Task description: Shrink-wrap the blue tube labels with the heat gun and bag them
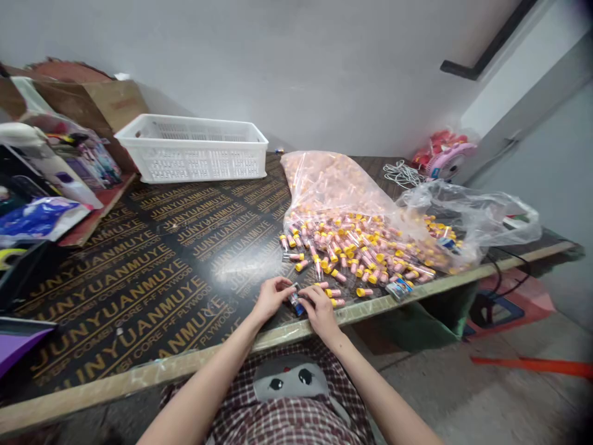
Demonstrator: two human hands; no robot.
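- Here, a small dark-and-clear item (pixel 294 298) is pinched by the fingertips of the left hand (pixel 271 298) and the right hand (pixel 319 307), both curled nearly closed, near the front edge of the bench (pixel 115 266); whether it touches the surface cannot be told.
- Space just beside the right hand is crowded by loose pink tubes (pixel 365 253) with yellow caps, heaped at the mouth of a filled translucent bag (pixel 333 176).
- Farther right, a printed packet (pixel 399 288) is laid at the edge, and yellow-capped pieces are partly covered by a clear bag (pixel 491 210).
- Behind, a white basket (pixel 199 162), a white cord (pixel 402 173) and a pink fan (pixel 451 164) are ranged along the wall (pixel 301 68).
- The left end is occupied by a cardboard box (pixel 113 102) and a blue packet (pixel 39 219).
- The dark bench top is stamped "JUNYUANMUYE" in gold, glare caught mid-surface, its front edge pale.
- A grey floor (pixel 417 389) is seen below, lower right.
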